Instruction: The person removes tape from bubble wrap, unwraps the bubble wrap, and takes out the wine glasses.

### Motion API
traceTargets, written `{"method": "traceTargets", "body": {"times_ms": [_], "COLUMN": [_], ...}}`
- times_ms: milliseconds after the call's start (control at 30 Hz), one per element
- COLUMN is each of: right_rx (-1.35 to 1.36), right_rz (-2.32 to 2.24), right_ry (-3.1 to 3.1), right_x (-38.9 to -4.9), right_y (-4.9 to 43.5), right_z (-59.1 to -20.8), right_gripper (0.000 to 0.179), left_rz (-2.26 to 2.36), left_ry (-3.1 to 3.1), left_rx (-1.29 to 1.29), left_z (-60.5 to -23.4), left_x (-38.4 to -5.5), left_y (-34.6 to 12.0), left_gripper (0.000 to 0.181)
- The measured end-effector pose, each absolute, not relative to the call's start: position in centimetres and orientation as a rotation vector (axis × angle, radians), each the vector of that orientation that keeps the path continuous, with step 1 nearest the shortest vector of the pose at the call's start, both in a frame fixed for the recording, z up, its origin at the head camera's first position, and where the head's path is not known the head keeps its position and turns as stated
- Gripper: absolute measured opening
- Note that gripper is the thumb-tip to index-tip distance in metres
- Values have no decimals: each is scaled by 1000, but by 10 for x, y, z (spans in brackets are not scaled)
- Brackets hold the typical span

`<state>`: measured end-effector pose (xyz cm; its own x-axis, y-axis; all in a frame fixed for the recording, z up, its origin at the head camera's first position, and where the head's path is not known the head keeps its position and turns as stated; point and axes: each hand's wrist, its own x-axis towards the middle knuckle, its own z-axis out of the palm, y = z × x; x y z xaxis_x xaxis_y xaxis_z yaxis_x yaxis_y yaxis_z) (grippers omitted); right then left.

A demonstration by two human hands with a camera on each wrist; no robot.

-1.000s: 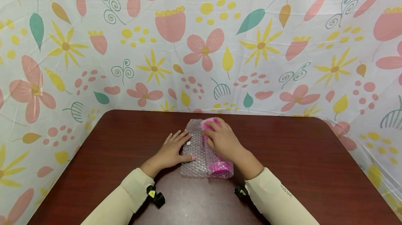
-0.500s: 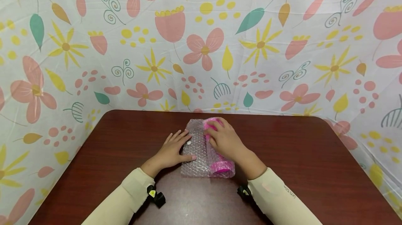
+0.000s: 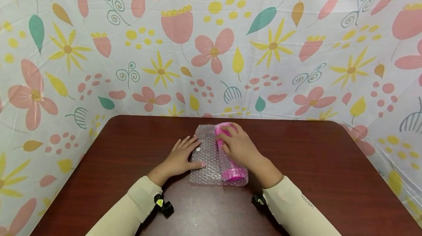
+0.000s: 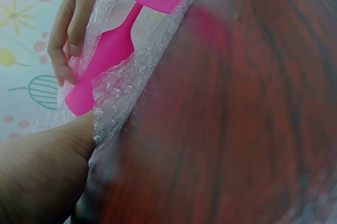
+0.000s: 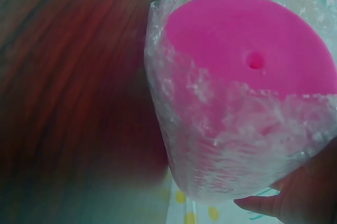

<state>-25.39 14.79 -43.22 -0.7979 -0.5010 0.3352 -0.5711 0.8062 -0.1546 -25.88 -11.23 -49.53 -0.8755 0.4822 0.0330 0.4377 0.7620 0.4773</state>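
A bright pink goblet (image 3: 234, 174), with a round foot, stem and bowl, lies on its side along the right part of a sheet of bubble wrap (image 3: 206, 166). The wrap curls over it, covering much of the bowl. My right hand (image 3: 240, 147) holds the wrapped goblet from above, fingers bent over its far end. Flat on the wrap's left part rests my left hand (image 3: 179, 159), fingers spread. In the left wrist view the goblet's stem (image 4: 129, 26) shows between bowl and foot. The right wrist view shows the foot (image 5: 237, 34) end-on, with a small central hole.
A small white piece (image 3: 198, 149) sits on the wrap by the left fingertips. The dark red-brown table (image 3: 306, 170) has rounded far corners. A flower-print cloth (image 3: 214, 93) hangs right behind its far edge.
My right hand and the wrapped goblet have shifted slightly to the right, and a little more flat wrap shows beside it. My left hand stays in place.
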Motion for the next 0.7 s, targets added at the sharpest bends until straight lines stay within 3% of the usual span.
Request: {"method": "traceTargets", "body": {"times_ms": [700], "right_rx": [786], "right_rz": [337], "right_ry": [-2757], "right_x": [-253], "right_y": [155], "right_z": [-432], "right_gripper": [25], "left_rz": [728], "left_ry": [2862], "left_rx": [745], "left_z": [-495], "left_x": [-258], "left_y": [-112], "left_gripper": [92]}}
